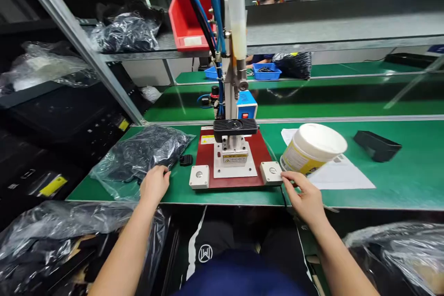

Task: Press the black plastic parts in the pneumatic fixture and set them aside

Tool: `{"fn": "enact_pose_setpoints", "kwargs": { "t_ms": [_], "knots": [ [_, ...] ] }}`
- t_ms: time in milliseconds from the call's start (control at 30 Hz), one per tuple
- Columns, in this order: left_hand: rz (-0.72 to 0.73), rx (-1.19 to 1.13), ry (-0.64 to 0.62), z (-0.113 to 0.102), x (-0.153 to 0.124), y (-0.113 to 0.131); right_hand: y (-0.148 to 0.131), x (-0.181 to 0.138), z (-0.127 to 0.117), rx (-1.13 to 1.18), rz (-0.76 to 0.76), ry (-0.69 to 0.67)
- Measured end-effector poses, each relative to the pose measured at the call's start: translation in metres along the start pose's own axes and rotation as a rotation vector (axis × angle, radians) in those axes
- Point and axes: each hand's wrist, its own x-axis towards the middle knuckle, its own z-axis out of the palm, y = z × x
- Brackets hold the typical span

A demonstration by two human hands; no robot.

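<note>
A small press (233, 115) stands on a dark red base plate (260, 148) on the green bench, with a black part (235, 128) seated under its head. White button boxes sit at the plate's front left (199, 176) and front right (271, 172). My right hand (305, 196) lies just right of the right button box, fingers spread and fingertips touching its edge. My left hand (154, 185) rests at the edge of a clear plastic bag of black parts (142, 155), fingers curled loosely, nothing visibly held. A single black part (185, 160) lies between the bag and the plate.
A white tub with a yellow label (312, 148) lies tilted on paper sheets (333, 171) right of the press. A black tray (377, 144) sits further right. Bags of parts fill the left shelves and my lap sides. Blue bins (266, 70) and a red bin (187, 18) stand behind.
</note>
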Motion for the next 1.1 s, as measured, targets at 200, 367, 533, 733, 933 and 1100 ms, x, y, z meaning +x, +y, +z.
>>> {"fn": "enact_pose_setpoints", "kwargs": {
  "t_ms": [200, 367, 533, 733, 933, 1100],
  "knots": [
    [0.013, -0.176, 0.308, -0.010, -0.010, -0.021, -0.003, -0.011, 0.000, -0.044, -0.024, 0.083],
    [-0.466, 0.000, 0.163, -0.022, -0.011, -0.080, -0.006, -0.016, -0.001, -0.062, -0.045, 0.104],
    [-0.343, -0.050, -0.022, -0.009, -0.003, -0.104, -0.011, -0.014, 0.008, -0.062, -0.078, 0.124],
    [-0.388, -0.047, 0.007, -0.003, -0.001, -0.106, -0.024, -0.013, 0.016, -0.066, -0.103, 0.117],
    [-0.451, -0.069, 0.088, -0.013, -0.017, -0.115, -0.021, -0.016, 0.010, -0.092, -0.102, 0.095],
    [-0.472, -0.042, 0.079, -0.019, -0.016, -0.105, -0.030, -0.011, 0.013, -0.106, -0.125, 0.112]
  ]
}}
